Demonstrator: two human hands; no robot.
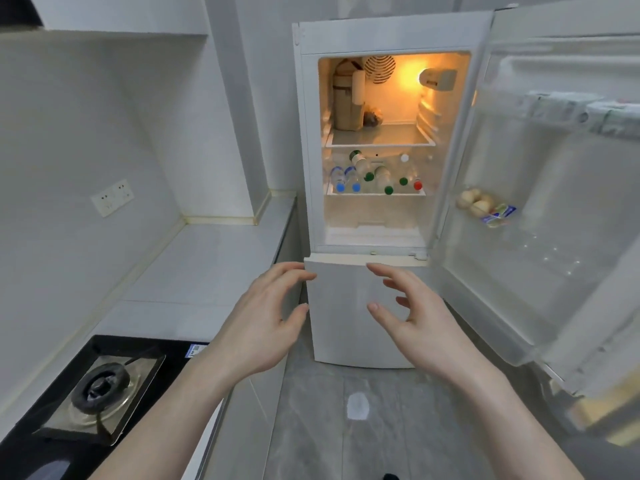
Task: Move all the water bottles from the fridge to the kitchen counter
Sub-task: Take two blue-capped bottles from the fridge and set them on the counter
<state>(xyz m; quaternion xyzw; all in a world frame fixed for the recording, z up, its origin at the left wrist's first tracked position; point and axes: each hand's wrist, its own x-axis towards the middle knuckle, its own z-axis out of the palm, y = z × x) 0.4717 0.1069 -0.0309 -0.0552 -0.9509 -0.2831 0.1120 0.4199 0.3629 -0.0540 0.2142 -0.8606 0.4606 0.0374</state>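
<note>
Both hands hover mid-frame before the open fridge [308,133]: left hand [263,323] and right hand [415,320] with fingers spread, loosely curved, holding nothing. Water bottles [374,176] lie on its middle shelf, upper centre.

Even dim room light; warm glow inside fridge [388,140]; edges bent, details perhaps soft.

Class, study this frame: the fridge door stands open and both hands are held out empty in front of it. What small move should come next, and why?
Probably reach the right hand forward and up to the lower shelf and grip the nearest bottle, perhaps the green-capped one at its front edge. Both the right and the left hand are open and hold nothing, the bottles lie on that shelf, and the counter on the left awaits them.
</note>
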